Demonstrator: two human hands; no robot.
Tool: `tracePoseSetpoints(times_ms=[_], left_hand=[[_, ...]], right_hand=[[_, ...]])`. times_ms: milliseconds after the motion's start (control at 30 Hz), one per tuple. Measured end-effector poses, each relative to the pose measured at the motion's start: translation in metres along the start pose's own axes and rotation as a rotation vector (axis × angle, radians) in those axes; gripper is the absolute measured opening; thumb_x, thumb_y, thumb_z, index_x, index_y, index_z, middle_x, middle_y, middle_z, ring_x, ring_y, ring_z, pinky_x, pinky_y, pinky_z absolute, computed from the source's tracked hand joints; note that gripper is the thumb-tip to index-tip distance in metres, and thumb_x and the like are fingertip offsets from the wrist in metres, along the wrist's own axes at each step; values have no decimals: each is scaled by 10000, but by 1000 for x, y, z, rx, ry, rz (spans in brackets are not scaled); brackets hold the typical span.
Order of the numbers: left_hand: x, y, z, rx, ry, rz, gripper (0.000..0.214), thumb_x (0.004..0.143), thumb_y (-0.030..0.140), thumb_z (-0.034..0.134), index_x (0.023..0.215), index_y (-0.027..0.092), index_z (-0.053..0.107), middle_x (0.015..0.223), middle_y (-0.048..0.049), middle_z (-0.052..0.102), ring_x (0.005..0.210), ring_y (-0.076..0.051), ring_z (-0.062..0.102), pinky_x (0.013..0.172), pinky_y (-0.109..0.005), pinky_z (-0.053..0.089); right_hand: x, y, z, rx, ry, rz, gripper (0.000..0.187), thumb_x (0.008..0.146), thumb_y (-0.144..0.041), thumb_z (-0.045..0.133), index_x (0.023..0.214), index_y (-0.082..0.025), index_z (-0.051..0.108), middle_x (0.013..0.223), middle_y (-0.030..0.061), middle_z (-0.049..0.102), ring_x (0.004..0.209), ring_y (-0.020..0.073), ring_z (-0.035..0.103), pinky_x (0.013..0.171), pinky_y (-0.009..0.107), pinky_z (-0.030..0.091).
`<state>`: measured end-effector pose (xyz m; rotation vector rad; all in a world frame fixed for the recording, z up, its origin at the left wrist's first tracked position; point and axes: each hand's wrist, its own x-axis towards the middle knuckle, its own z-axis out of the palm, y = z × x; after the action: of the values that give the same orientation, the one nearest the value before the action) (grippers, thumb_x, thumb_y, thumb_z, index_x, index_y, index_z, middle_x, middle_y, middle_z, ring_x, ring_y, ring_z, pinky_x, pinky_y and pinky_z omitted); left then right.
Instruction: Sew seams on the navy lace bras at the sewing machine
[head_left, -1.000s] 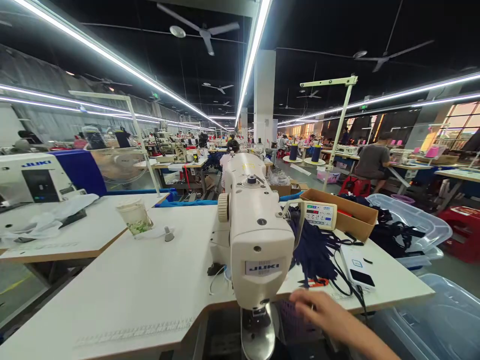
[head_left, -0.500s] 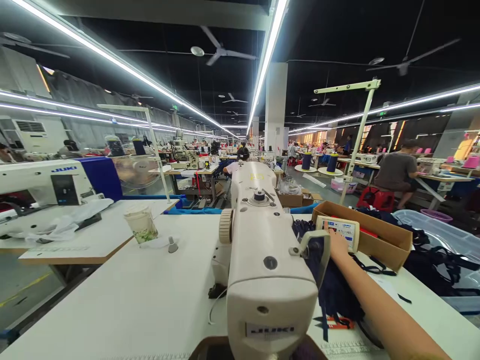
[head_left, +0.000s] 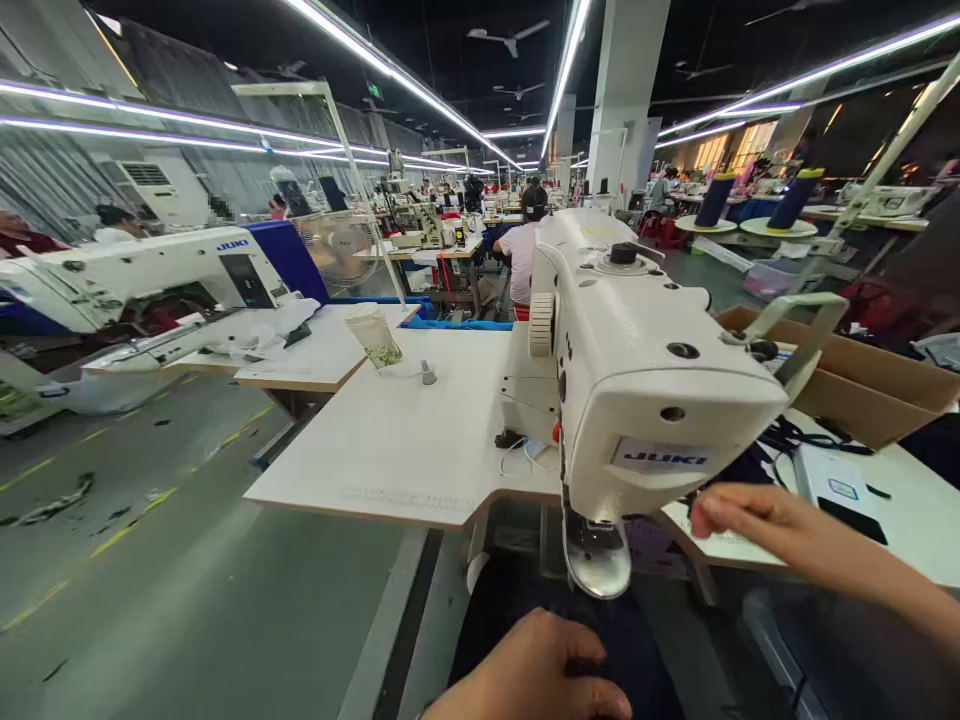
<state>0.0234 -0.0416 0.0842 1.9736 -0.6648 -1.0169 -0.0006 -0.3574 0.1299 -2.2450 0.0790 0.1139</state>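
A white sewing machine (head_left: 667, 410) marked JUKI stands before me, with its metal guard (head_left: 600, 560) low at the front end. My left hand (head_left: 536, 665) is below the guard, palm down, thumb and forefinger bent and apart, nothing visible between them. Under it spreads dark cloth (head_left: 495, 600); whether it is a workpiece or worn clothing I cannot tell. Right of the machine head, my right hand (head_left: 750, 515) hovers at the table edge, fingers bunched together. Anything inside those fingers is hidden. Behind the machine's lever (head_left: 814, 335), the control panel is mostly covered.
A white worktable (head_left: 420, 440) extends left, bearing a plastic cup (head_left: 375, 335). At right are a cardboard box (head_left: 877, 385), a white box-like item (head_left: 840, 490) and dark straps (head_left: 795, 435). Another JUKI machine (head_left: 150, 280) stands left. A person in pink (head_left: 517, 255) sits ahead.
My right hand has left the control panel and come back toward me, beside the machine head. My left hand has entered at the bottom. The view has tilted down and swung left.
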Motion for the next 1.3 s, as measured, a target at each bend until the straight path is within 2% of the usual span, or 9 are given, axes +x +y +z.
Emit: tracePoseSetpoints(times_ms=[133,267,400,533,633,767,1100,1233,1300], left_hand=[[-5,11,10,100,0,110,367,754,528,694,640,184,638,519,62,444,525,-97,357,481,-226,243],[-9,11,14,297,99,140,204,782,433,710,783,230,688,699,29,643,634,-145,547,561,-227,323],[-19,6,17,483,282,123,407,806,412,690,1153,235,571,1154,-66,620,815,-219,649,614,-255,404],[-20,-3,29,660,158,134,380,858,352,618,1179,177,514,1107,-115,637,793,-271,674,559,-270,432],[-16,-9,35,845,155,90,279,857,61,445,1112,143,523,988,-132,664,783,-284,676,576,-293,464],[-15,-13,36,1012,183,67,302,802,-10,380,994,153,546,873,-127,669,753,-284,674,607,-321,496],[-17,-34,47,1006,198,202,139,856,296,619,889,161,602,734,-55,704,596,-242,688,468,-248,467],[-32,-3,13,606,320,252,545,834,335,668,1316,243,431,1270,-69,602,952,-218,674,667,-231,513],[-38,16,-6,390,204,284,472,854,355,645,1285,290,464,1145,8,665,923,-164,665,686,-191,486]], right_hand=[[-55,-23,86,86,-363,-71,373,923,-478,494,1271,-362,563,1318,-9,556,1231,237,463,1020,317,344],[-56,-22,124,102,-400,-70,238,914,-445,513,949,-242,633,833,-21,624,762,148,528,659,228,386],[-48,-4,136,307,-287,18,333,922,-477,491,764,-192,558,691,-44,502,652,111,423,590,217,323],[-46,-8,154,847,-3,189,393,867,-578,542,780,-194,553,714,-30,521,706,133,470,666,235,397],[-47,-21,166,1004,-54,271,425,865,-607,524,860,-193,619,784,11,607,782,175,545,720,278,444],[-49,-26,176,675,35,135,452,876,-621,486,922,-205,656,910,39,662,975,230,568,874,307,439],[-34,5,188,-537,113,-160,494,1007,-404,185,848,-210,611,789,60,686,759,250,671,589,296,415],[-39,-29,164,-444,-123,-343,266,954,-326,466,741,-212,576,753,-14,675,669,160,647,551,235,364],[-43,-49,148,-299,-225,-407,285,928,-328,529,671,-206,540,703,-44,648,620,120,610,528,220,337]])
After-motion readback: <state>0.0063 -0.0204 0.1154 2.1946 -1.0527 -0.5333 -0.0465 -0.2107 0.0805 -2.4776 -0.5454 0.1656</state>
